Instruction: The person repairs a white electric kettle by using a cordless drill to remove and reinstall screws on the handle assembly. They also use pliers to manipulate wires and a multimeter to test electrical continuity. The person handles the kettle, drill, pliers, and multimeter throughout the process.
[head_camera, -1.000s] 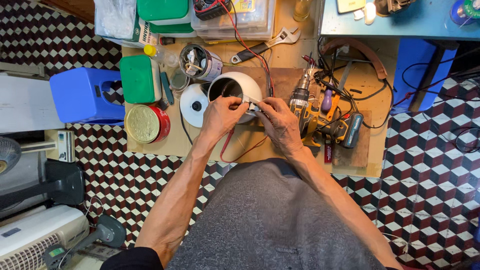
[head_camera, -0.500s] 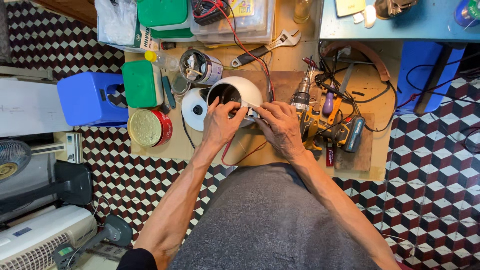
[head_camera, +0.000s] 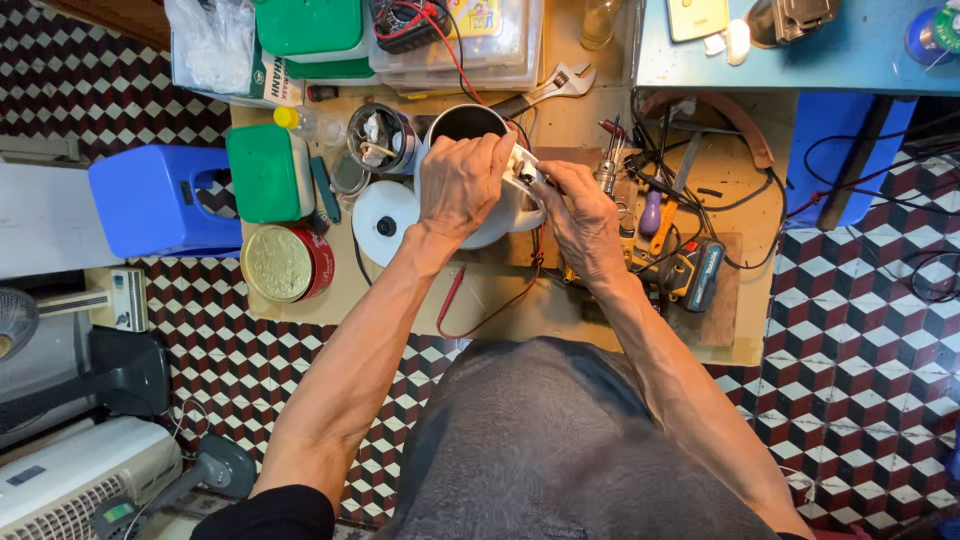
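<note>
Cluttered wooden worktop (head_camera: 400, 300) over checkered floor: we are clamping our left hand (head_camera: 462, 185) over the white kettle (head_camera: 490, 215) at centre, while our right hand (head_camera: 585, 220) is pinching its white handle part (head_camera: 522, 170). Best keeping the body steady, wires clear.

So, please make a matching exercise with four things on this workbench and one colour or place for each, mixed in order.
Things:
1. kettle
2. round tin
3. wrench
4. plastic stool

Descriptions:
A. blue, on the floor left of the bench
B. white, under the left hand and right hand
C. red side, gold lid
D. metal, behind the kettle

Pairs: 1-B, 2-C, 3-D, 4-A
</note>
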